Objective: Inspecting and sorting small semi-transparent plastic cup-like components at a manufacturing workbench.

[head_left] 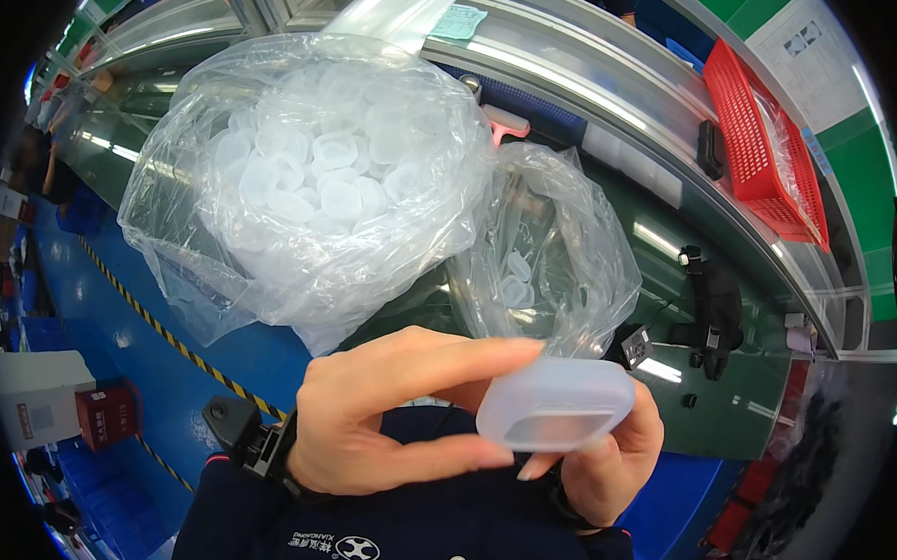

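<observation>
Workshop with a blue floor [136, 339]; dark green bench [720, 423] carrying a large clear bag [313, 276] and a smaller clear bag [592, 239]; translucent part [559, 400] held in both hands

The translucent part is positioned in front of the torso, on the near side of the smaller clear bag; the left hand [379, 413] pinches its left end between thumb and fingers, and the right hand [617, 463] grasps its right end, fingers partly hidden behind it; the large clear bag, open at the top, contains many loose translucent pieces [336, 175], and the smaller clear bag, to its right, contains a few; a red perforated basket [748, 157] is located at the rear right, beyond a black device [712, 309] on the bench
</observation>
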Available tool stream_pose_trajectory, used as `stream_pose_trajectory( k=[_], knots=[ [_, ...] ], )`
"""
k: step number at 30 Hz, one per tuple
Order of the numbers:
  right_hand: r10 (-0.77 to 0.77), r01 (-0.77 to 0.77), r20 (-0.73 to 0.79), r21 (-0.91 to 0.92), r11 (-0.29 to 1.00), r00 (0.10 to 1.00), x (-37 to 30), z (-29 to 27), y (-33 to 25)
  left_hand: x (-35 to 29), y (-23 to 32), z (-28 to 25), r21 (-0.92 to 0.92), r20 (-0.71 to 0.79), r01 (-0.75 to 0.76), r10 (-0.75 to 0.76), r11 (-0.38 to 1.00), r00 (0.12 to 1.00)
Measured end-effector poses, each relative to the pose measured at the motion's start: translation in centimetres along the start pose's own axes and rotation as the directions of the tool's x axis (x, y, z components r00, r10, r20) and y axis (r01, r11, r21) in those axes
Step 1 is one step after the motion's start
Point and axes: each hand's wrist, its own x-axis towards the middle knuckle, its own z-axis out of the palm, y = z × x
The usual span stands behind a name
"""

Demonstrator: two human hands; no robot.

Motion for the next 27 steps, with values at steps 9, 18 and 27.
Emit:
stream_pose_trajectory(
  k=[9, 18, 27],
  knots=[
    [-0.129, 0.103, -0.102, -0.226, 0.969, 0.986, 0.8, 0.5, 0.0, -0.1, -1.9, 0.4, -0.202, -0.028, -0.087, 0.083, 0.976, 0.996],
    [-0.145, 0.130, -0.020, -0.340, 0.931, 0.989, 0.5, 0.5, -0.1, -0.2, -0.8, 0.4, -0.046, 0.062, 0.025, -0.022, 0.999, 0.998],
    [-0.006, -0.042, -0.127, -0.372, 0.927, 0.992, 1.2, 1.1, -0.7, 2.6, -6.6, -2.6, 0.362, -0.349, 0.134, 0.001, 0.923, 0.937]
  ],
)
